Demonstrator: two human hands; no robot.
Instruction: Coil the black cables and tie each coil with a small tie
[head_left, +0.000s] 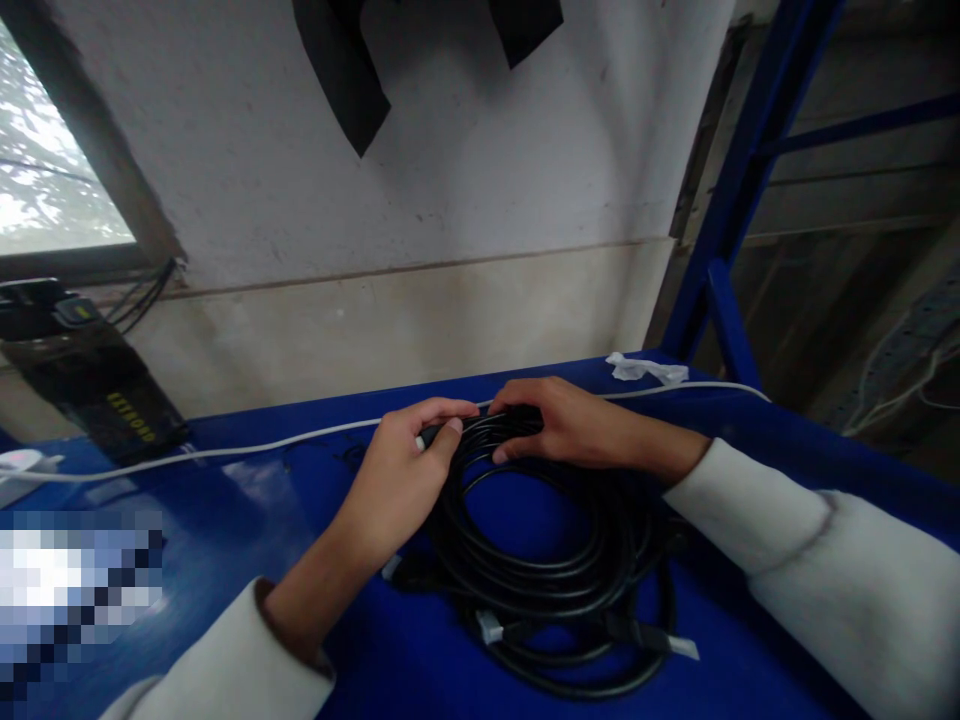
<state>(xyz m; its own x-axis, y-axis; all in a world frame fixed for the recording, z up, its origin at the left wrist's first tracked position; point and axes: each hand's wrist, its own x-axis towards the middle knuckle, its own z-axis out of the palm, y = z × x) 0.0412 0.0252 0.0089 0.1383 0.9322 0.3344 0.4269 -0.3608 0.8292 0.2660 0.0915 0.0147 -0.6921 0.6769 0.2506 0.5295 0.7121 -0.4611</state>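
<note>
Though dim toward the right, plain enough to log by size: pale wall [450, 180] behind; then blue tabletop [390, 665] across the foreground; then blue metal frame [752, 180] rising at right. Next down, coil of black cable [525, 590] flat on the tabletop, many loops thick, gathered on the upper ring, looser underneath toward the near side. Dark container [112, 390] with yellow lettering at far left, tilted in view, well apart from the coil. Left hand [409, 475] and right hand [559, 425] both clamped on the coil's far edge, fingertips just beside each other: left pinching with thumb and fingers, right curled over the loops, thumb at the inner edge. Exact strands under the fingers hidden. Thin white cable [300, 441] along the back, just beyond both hands; liable to be caught among black loops if dragged nearer. Crumpled pale plastic [649, 370] beyond the right hand. Smallest, white-tipped cable ends [491, 628] jutting out on the near side. Main risk, as judged: loops springing apart or slipping out of order, from easing one grip early or from twist in stiff cable. Second: loose ends snagging in the lower loops and knotting, from lifting or turning without freeing them first.
</note>
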